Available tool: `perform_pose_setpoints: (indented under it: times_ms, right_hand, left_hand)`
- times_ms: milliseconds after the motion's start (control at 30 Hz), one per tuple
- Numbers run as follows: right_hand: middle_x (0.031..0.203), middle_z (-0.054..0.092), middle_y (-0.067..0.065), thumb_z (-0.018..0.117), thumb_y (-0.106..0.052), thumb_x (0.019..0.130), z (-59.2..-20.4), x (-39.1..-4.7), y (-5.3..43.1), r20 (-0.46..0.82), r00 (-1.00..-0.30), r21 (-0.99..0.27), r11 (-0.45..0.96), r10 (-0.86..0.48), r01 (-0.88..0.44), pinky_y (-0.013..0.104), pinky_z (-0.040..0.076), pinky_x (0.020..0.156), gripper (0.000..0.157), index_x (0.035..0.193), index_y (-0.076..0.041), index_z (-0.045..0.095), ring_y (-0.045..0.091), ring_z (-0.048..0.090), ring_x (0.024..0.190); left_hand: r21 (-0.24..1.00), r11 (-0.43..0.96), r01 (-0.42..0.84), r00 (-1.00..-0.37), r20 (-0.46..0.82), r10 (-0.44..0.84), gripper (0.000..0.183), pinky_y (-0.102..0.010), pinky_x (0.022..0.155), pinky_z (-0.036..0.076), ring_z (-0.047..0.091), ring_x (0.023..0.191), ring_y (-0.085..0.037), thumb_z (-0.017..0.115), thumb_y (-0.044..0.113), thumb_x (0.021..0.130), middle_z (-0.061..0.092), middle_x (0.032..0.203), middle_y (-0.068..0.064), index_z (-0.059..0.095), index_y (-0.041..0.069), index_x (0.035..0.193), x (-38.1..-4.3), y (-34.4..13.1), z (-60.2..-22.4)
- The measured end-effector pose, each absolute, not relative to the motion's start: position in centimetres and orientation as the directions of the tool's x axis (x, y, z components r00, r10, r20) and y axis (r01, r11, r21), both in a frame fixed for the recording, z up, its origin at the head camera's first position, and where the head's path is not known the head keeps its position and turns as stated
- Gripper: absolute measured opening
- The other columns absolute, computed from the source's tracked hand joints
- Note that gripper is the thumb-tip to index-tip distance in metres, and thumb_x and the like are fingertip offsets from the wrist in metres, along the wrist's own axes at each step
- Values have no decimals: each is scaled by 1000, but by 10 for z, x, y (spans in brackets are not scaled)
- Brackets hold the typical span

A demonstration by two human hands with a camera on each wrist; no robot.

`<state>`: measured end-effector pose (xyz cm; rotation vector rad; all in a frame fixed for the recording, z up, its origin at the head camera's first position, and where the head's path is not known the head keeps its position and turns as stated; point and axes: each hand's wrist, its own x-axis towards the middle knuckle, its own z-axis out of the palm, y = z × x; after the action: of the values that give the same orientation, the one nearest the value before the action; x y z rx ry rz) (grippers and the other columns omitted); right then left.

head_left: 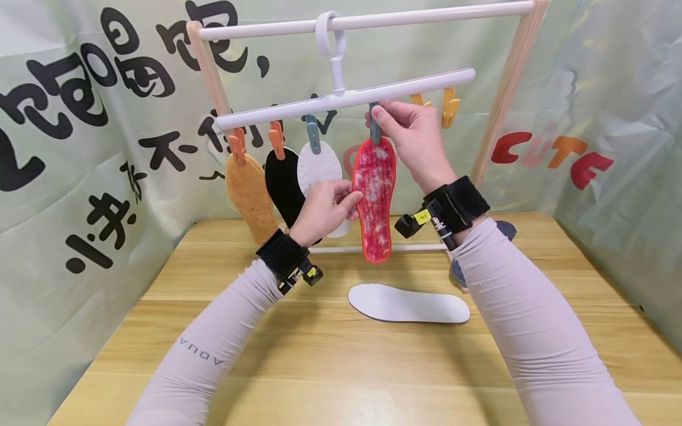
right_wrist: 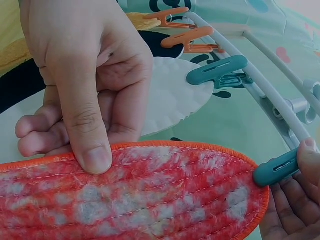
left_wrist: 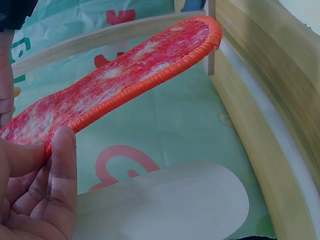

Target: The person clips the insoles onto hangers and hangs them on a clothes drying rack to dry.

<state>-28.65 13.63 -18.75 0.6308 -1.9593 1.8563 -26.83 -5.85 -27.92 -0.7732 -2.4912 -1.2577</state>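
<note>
A red-and-white mottled insole (head_left: pixel 377 207) with an orange-red stitched edge hangs upright under the white hanger bar (head_left: pixel 405 86). My left hand (head_left: pixel 324 207) pinches its side edge between thumb and fingers, with the thumb on its face in the right wrist view. At its top end a teal clothespin (right_wrist: pixel 277 169) bites the insole. My right hand (head_left: pixel 418 139) pinches that clothespin just below the bar. To the left, a white insole (head_left: pixel 317 163), a black insole (head_left: pixel 282 180) and a tan fuzzy insole (head_left: pixel 249 195) hang from clothespins.
Two yellow clothespins (head_left: pixel 450 109) hang unloaded at the bar's right end. A white insole (head_left: pixel 409 303) lies flat on the wooden table (head_left: pixel 319 367). The hanger hooks over the top rail (head_left: pixel 426 18) of a wooden-sided rack (head_left: pixel 508 89), whose lower rail runs behind the red insole.
</note>
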Motion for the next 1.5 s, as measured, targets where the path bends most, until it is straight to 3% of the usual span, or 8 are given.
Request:
perform_pose_setpoints:
  times_ms: [367, 733, 1167, 1300, 1500]
  right_hand:
    - [108, 84, 7, 75, -20, 102, -188, -286, 137, 555, -830, -830, 23, -57, -557, 30, 58, 109, 33, 129, -1, 77, 11, 79, 106]
    - [104, 84, 5, 76, -21, 102, -188, -285, 139, 567, -821, -823, -1, -62, -568, 22, 61, 94, 30, 127, -4, 79, 12, 79, 102]
    - [106, 83, 3, 74, -23, 103, -190, -285, 140, 573, -816, -817, 28, -77, -576, 22, 60, 94, 31, 129, -6, 78, 14, 78, 106]
    - [105, 82, 1, 74, -23, 103, -191, -285, 140, 564, -821, -823, 14, -88, -568, 22, 59, 92, 32, 129, -5, 77, 15, 74, 108]
    - [113, 83, 7, 75, -23, 103, -195, -285, 138, 536, -841, -843, 9, -74, -538, 22, 60, 95, 36, 134, -6, 75, 12, 76, 107]
  left_hand:
    - [672, 485, 559, -829, 436, 351, 18, -25, 70, 62, 73, 70, -14, 68, 18, 107, 76, 81, -10, 74, 3, 101, -267, -58, -275]
    - [678, 463, 571, -821, 452, 349, 19, -28, 72, 64, 76, 71, -17, 66, 18, 108, 77, 84, -15, 74, 3, 100, -266, -57, -268]
    - [717, 435, 545, -837, 429, 341, 18, -29, 72, 65, 79, 80, -34, 66, 17, 109, 77, 88, -17, 74, 2, 104, -266, -59, -266]
    - [725, 432, 536, -842, 425, 333, 18, -32, 73, 66, 79, 79, -31, 66, 17, 108, 76, 88, -15, 74, 2, 104, -267, -59, -268]
    - [729, 437, 527, -848, 415, 330, 18, -28, 72, 65, 76, 73, -19, 68, 19, 107, 77, 87, -12, 75, 3, 105, -268, -60, -271]
